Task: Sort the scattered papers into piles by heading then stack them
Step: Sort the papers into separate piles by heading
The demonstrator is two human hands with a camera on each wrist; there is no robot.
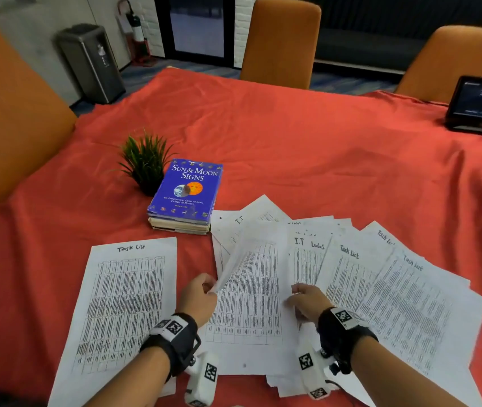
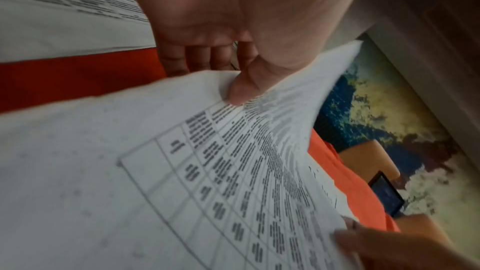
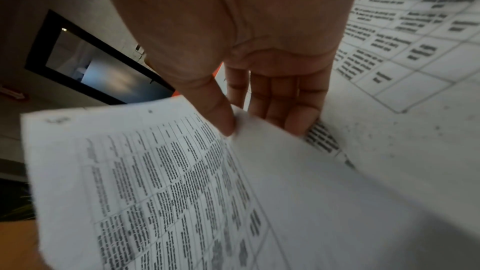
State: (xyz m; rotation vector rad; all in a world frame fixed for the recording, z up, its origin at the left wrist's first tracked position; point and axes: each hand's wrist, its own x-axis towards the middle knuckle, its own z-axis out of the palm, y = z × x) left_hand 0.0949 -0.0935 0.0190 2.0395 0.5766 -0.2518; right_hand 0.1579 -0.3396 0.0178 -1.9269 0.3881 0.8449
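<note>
One printed sheet [image 1: 248, 292] is held just above the red tablecloth [image 1: 322, 160], its left edge curled upward and its heading not readable. My left hand [image 1: 209, 286] pinches its left edge, thumb [image 2: 239, 91] on top and the other fingers beneath. On the sheet's right edge my right hand [image 1: 295, 292] pinches too, thumb [image 3: 218, 114] on top. A single "Task list" sheet [image 1: 128, 304] lies flat to the left. Fanned out to the right are several overlapping sheets [image 1: 395, 295] headed "I.T Logs" and "Task list".
A blue book [image 1: 187, 192] sits on another book behind the papers, beside a small potted plant [image 1: 145, 163]. A tablet on a stand [image 1: 480, 104] is at the far right corner. Orange chairs [image 1: 281, 39] ring the table.
</note>
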